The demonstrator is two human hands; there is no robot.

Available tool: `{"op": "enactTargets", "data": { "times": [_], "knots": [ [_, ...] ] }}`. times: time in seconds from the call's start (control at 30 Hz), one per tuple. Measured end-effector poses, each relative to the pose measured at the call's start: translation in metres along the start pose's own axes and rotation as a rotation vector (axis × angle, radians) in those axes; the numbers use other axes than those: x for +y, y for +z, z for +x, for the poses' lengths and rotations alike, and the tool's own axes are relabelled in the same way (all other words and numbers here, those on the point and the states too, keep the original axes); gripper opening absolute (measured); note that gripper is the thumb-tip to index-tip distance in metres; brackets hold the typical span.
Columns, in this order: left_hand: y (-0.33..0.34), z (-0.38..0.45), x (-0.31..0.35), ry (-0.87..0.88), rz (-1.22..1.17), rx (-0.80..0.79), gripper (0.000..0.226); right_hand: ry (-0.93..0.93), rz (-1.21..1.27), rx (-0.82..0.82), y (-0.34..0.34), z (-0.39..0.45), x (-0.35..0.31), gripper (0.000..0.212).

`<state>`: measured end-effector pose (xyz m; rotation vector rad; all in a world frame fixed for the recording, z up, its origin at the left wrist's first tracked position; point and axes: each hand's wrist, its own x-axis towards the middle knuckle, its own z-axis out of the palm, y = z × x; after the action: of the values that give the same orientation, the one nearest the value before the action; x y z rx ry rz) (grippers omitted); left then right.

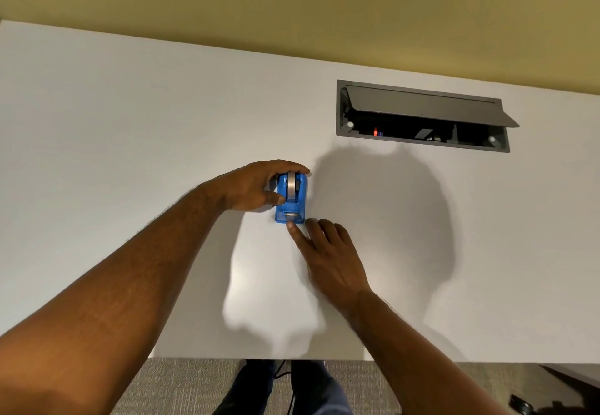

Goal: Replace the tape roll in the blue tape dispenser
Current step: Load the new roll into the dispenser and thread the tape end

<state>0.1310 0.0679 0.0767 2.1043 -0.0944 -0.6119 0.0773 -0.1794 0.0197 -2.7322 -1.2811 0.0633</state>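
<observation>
The blue tape dispenser (297, 208) stands on the white table (130, 122) near its middle, cutter end toward me. A tape roll (293, 186) sits upright in its slot, its grey edge showing on top. My left hand (256, 187) wraps the dispenser's far end, fingers over the top and thumb against its left side. My right hand (328, 252) lies flat on the table just in front of the dispenser, fingers spread, with the index fingertip touching the table at the cutter end's base. It holds nothing.
A recessed dark cable box (422, 119) with its lid propped up sits in the table at the back right. The table's near edge (259, 359) runs above grey carpet, where my legs show. A yellow wall stands behind the table.
</observation>
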Motion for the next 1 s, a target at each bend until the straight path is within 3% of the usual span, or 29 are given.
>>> {"op": "enactTargets", "data": {
  "times": [0.33, 0.57, 0.77, 1.0],
  "knots": [
    [-0.001, 0.000, -0.003, -0.013, -0.006, -0.006, 0.066, -0.057, 0.060, -0.073, -0.014, -0.010, 0.007, 0.076],
    [0.001, -0.001, -0.008, -0.069, -0.039, 0.033, 0.068, 0.099, 0.211, -0.058, -0.025, -0.014, -0.008, 0.068],
    [0.003, -0.002, -0.007, -0.090, -0.034, 0.049, 0.067, 0.309, 0.404, 0.003, -0.032, -0.005, -0.022, 0.047],
    [0.021, -0.015, -0.009, -0.139, -0.079, 0.228, 0.074, 0.417, 0.475, -0.067, -0.035, -0.001, -0.027, 0.048]
  ]
}}
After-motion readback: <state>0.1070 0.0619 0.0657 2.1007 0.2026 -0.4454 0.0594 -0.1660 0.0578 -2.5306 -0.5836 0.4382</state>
